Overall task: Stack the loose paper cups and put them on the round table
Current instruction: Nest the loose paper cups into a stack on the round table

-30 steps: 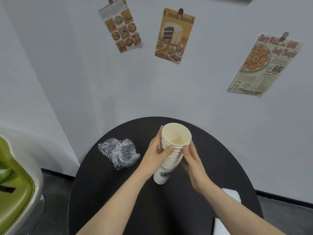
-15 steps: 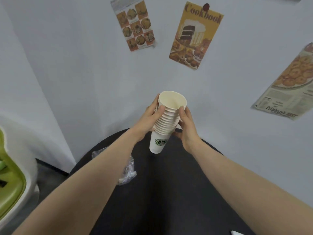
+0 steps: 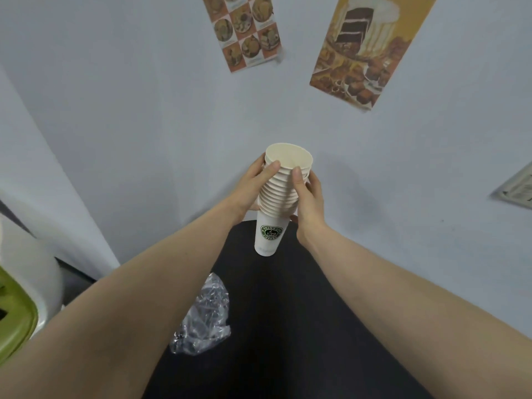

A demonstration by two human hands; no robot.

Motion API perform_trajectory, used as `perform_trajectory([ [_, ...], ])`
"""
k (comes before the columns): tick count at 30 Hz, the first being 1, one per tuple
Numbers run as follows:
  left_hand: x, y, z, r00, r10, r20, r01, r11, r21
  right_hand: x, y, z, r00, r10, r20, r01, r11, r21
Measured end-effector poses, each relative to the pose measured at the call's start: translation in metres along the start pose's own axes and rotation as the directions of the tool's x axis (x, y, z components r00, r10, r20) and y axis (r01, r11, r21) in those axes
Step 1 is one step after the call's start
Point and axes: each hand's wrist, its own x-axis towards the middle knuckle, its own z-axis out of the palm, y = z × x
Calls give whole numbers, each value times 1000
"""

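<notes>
The tall stack of nested white paper cups (image 3: 280,197) is gripped from both sides, left hand (image 3: 253,188) and right hand (image 3: 308,197) each curled round the upper rims, its bottom cup over the far edge of the round black bench (image 3: 288,326). To do this well, I would keep the stack upright, lower it straight down clear of the crumpled clear plastic wrapper (image 3: 204,318), and let go only once the base sits flat. Compared with a second ago, the stack has risen off the bench and moved farther away.
</notes>
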Motion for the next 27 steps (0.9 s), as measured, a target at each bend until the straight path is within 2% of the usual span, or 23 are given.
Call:
perform_trajectory([
  [8,3,-2,-1,998,-50,-34,49,999,-15,-2,4,6,1000,-10,-26,10,1000,21],
  [14,-2,1,0,998,-43,-42,44,999,15,-12,1,2,1000,7,-18,-8,1000,-25],
  [18,-13,7,-2,991,-62,-115,67,997,36,-22,-8,-9,999,48,-15,-50,994,-98],
  [27,-93,-5,8,984,42,-170,-40,999,16,-110,-1,-76,999,45,-3,-45,979,-198],
])
